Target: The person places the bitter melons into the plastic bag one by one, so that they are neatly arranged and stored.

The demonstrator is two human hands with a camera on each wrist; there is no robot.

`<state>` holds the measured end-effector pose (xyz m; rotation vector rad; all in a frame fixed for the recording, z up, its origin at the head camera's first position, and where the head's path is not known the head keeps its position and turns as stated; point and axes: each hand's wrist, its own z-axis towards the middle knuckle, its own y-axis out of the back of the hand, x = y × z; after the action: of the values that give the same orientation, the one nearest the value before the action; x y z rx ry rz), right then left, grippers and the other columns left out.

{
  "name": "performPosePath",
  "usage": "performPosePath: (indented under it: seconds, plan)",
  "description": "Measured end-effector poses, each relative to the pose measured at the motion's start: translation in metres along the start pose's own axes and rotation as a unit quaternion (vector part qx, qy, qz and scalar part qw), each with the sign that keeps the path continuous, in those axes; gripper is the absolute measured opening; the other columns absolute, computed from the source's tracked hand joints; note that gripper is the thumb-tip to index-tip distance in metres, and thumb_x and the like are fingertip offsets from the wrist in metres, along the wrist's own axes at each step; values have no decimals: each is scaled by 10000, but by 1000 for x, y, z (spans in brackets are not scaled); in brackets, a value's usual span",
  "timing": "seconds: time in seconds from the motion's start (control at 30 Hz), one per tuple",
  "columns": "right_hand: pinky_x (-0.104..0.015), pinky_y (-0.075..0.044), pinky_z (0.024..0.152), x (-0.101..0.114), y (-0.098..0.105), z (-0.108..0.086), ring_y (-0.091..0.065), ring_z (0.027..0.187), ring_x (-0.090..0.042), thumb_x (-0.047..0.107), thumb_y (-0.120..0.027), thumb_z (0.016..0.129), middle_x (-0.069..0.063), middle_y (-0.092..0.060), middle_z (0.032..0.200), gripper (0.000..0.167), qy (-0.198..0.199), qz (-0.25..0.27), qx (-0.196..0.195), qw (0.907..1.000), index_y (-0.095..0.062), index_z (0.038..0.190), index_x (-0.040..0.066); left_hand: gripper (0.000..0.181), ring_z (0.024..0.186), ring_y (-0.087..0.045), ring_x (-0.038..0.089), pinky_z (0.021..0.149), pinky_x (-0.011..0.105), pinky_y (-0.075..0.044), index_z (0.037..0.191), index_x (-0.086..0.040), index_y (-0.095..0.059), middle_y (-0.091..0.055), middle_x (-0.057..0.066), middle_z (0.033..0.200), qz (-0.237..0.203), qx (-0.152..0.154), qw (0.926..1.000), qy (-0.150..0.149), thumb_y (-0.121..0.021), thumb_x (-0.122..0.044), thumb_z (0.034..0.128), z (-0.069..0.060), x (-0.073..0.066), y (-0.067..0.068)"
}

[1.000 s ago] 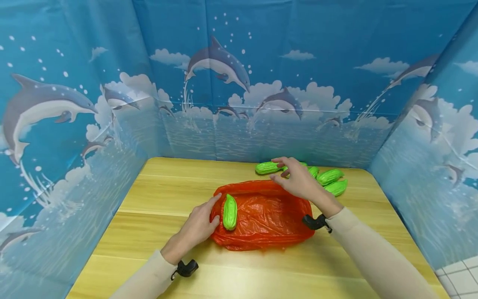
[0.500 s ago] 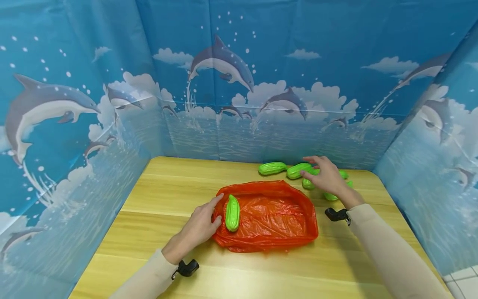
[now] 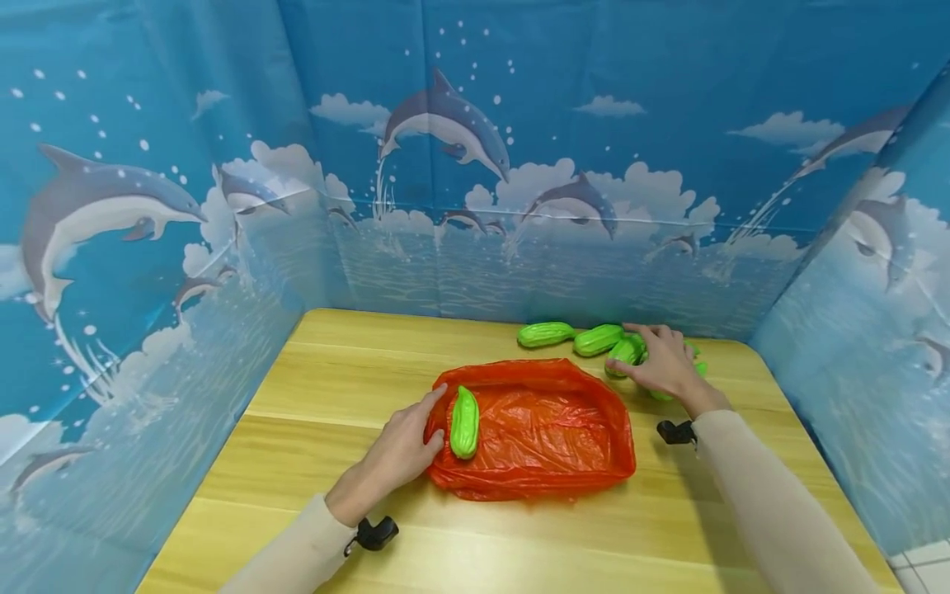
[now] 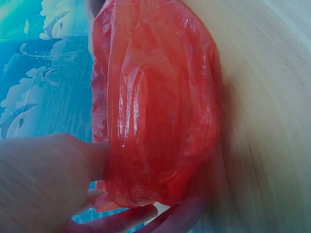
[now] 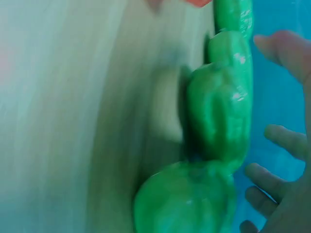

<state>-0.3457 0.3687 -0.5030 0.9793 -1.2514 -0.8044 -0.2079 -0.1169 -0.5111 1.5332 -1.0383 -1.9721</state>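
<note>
One ribbed green vegetable (image 3: 464, 422) lies at the left end of a red plastic bag (image 3: 549, 437), which sits spread open like a shallow tray on a wood-grain table (image 3: 326, 404); its narrow tip points toward the back. The left hand (image 3: 401, 437) rests against that same end of the bag, thumb and index finger set well apart on the rim, and the left wrist view shows the other fingers extended loosely along the outside of the film. More green vegetables (image 3: 545, 334) lie in an uneven line beyond the bag's far right corner, several of them partly hidden. Over the right part of this line hangs the right hand (image 3: 664, 360), thumb and fingers wide apart and holding nothing; the thumb tip is just beside one vegetable, though whether it touches cannot be told. In the right wrist view the fingers stand clear of the green skins. Each wrist wears a black device, the left one (image 3: 376, 535) and the right one (image 3: 675, 432) both at the cuffs of pale sleeves (image 3: 772, 495). Behind the table rises a blue backdrop (image 3: 475, 272) printed with dolphins, clouds and water; white tiles (image 3: 924, 557) show at the lower right.
</note>
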Motion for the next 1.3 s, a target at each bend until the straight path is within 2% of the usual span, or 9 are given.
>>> performPosePath:
  seconds: [0.13,0.37,0.6,0.67,0.73,0.8,0.87,1.1,1.3]
  plan:
    - [-917,-245,1178,-8,-7,1,-302,1575,-709,772,-742,1011,-429,-342,1767,1119,-74,-200,174,9996,-365,1827,106,735,1487,-701,445,1223,599,-596,1762,-21,-473,-669,257,1651,37,-57,10000,-23,-751,-43,1083,-1,1,0]
    - [-956,-141,1202,-14,-11,0,-250,1587,-746,792,-714,1018,-462,-354,1741,1165,-161,-328,296,9989,-301,1846,84,737,1434,-734,444,1197,596,-616,1760,-15,-471,-696,270,1611,19,-87,9999,-90,-753,-48,1080,1,0,0]
    - [-951,-147,1199,-15,-15,-1,-261,1579,-739,804,-717,1014,-463,-358,1746,1154,-239,-374,251,9987,-335,1830,85,745,1413,-747,424,1182,588,-627,1766,-19,-464,-694,271,1612,0,-58,10000,-66,-750,-51,1078,0,3,1]
    - [-952,-137,1207,-14,-15,-1,-260,1581,-733,801,-733,1007,-457,-358,1750,1149,-239,-341,228,9989,-353,1823,87,749,1334,-775,385,1154,563,-647,1768,-24,-463,-699,270,1605,21,-65,10000,-60,-752,-51,1078,-1,3,2]
    - [-951,-126,1221,-14,-15,-2,-270,1581,-726,794,-754,997,-452,-367,1750,1142,-221,-310,176,9991,-374,1813,91,755,1187,-786,327,1085,514,-670,1774,-28,-456,-707,270,1593,32,-61,10000,-53,-752,-51,1080,0,4,3]
    - [-948,-117,1234,-13,-15,-3,-285,1579,-721,790,-775,985,-449,-380,1745,1137,-195,-288,110,9993,-396,1802,96,760,1075,-750,274,1018,466,-662,1777,-31,-452,-712,271,1584,38,-66,10000,-59,-751,-52,1080,0,5,4]
    - [-941,-114,1245,-14,-14,-4,-301,1573,-718,787,-794,973,-448,-396,1737,1134,-159,-284,40,9995,-416,1790,98,762,1030,-724,259,996,454,-654,1780,-31,-448,-714,276,1578,24,-68,9999,-71,-749,-53,1081,1,5,4]
    - [-926,-126,1263,-13,-15,-7,-359,1576,-699,738,-856,952,-412,-441,1741,1091,91,-300,-91,9995,-468,1761,115,764,1220,-775,314,1114,532,-664,1784,-34,-443,-703,280,1594,29,-78,9999,-86,-747,-62,1083,2,6,3]
    - [-916,-111,1276,-13,-13,-5,-395,1617,-617,651,-892,969,-341,-424,1787,1018,340,-245,161,9990,-491,1756,145,761,1296,-783,362,1135,559,-656,1780,-32,-446,-708,291,1583,51,-109,9999,-84,-745,-60,1081,2,7,2]
